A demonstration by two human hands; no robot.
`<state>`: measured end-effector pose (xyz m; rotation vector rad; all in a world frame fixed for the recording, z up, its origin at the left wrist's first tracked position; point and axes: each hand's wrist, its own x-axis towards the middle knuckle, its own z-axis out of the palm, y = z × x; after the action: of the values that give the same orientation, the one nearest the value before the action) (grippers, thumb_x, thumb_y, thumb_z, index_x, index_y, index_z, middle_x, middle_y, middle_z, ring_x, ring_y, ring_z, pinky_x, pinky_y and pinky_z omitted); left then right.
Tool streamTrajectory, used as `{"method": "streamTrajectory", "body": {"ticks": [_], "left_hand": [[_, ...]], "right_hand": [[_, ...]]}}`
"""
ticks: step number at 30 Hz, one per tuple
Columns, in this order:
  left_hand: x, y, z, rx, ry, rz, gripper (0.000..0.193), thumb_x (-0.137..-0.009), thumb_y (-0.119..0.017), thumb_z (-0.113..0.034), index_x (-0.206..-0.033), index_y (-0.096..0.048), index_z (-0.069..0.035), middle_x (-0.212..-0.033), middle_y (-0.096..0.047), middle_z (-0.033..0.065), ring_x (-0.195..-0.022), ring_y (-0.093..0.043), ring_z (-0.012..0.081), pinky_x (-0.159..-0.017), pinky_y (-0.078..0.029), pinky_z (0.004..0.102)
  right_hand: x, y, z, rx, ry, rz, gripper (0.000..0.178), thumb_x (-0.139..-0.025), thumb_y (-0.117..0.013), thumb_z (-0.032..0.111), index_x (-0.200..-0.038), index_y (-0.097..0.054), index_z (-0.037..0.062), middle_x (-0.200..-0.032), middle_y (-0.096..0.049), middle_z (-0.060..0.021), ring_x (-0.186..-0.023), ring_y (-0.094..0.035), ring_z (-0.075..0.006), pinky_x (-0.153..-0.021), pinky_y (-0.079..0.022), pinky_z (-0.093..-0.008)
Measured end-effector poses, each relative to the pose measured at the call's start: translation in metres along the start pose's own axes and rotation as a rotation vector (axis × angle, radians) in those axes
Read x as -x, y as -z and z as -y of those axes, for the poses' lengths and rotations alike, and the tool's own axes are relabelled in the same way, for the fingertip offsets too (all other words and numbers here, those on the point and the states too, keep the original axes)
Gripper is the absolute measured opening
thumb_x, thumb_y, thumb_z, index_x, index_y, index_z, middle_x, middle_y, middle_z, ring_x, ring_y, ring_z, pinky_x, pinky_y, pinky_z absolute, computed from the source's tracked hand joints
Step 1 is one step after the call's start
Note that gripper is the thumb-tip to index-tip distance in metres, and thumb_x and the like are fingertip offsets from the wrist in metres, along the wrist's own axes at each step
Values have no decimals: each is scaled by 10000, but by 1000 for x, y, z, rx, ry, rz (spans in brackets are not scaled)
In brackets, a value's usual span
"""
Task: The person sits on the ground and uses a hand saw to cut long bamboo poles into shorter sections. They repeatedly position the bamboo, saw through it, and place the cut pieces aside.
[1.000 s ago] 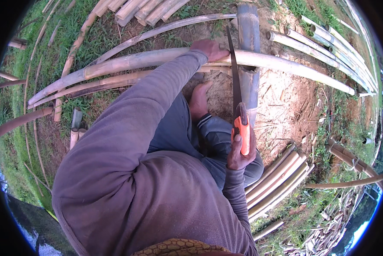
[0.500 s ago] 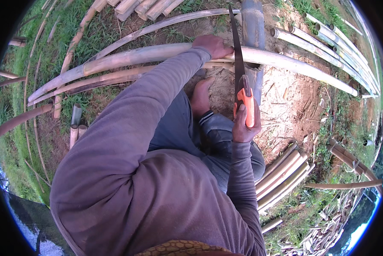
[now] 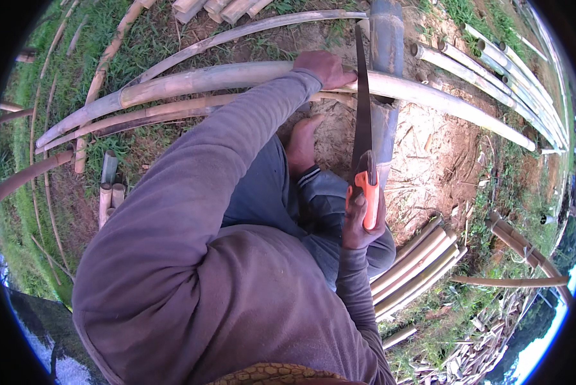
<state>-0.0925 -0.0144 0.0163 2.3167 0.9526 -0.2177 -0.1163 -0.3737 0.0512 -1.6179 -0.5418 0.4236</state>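
A long, pale bamboo pole [image 3: 191, 80] runs across in front of me, resting over a thick grey bamboo log [image 3: 386, 45]. My left hand [image 3: 323, 68] is closed over the pole just left of the log. In my right hand [image 3: 363, 221] is a hand saw [image 3: 363, 115], gripped by its orange handle. The dark blade lies across the pole, right beside my left thumb. Its tip points away from me. Whether the teeth have cut into the bamboo is too small to tell.
Cut bamboo lengths [image 3: 422, 263] lie in a stack by my right knee. More poles [image 3: 487, 77] lie at the far right, and short pieces [image 3: 217, 9] at the top. My bare foot [image 3: 302, 144] is just below the pole. Bamboo scraps [image 3: 474, 346] are heaped at lower right.
My right hand has drawn the saw back toward me, its blade still across the pole. My left hand keeps its hold; the view has shifted slightly.
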Motion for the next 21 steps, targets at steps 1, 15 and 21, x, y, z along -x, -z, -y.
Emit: {"method": "streamTrajectory", "body": {"ticks": [1,15,21], "left_hand": [[2,1,-4,3,-2,-4,721,-884,-532,-689,-1172,-788,-79,-1141,-756,261,-1089,-726,410,-973,-546,513],[79,25,124,-360,-87,-153,823,-719,-894,-522,-1373,-583,-132,-1311,-679,165,-1243,-641,396,-1054,-479,547],[73,23,130,-266,-100,-143,615,-740,-895,-434,-1197,-635,-114,-1051,-755,162,-1022,-724,402,-887,-560,541]], "right_hand": [[-28,-16,-14,-69,-22,-30,482,-1046,-703,148,-1448,-564,-79,-1299,-683,-181,-1135,-685,-224,-915,-622,-340],[-91,-51,5,186,143,11,314,-1061,-702,276,-1144,-580,-2,-745,-626,-21,-606,-566,-63,-572,-500,-232],[-36,-31,14,119,56,-56,362,-1082,-665,345,-909,-599,34,-620,-564,5,-528,-525,-71,-520,-475,-242]]}}
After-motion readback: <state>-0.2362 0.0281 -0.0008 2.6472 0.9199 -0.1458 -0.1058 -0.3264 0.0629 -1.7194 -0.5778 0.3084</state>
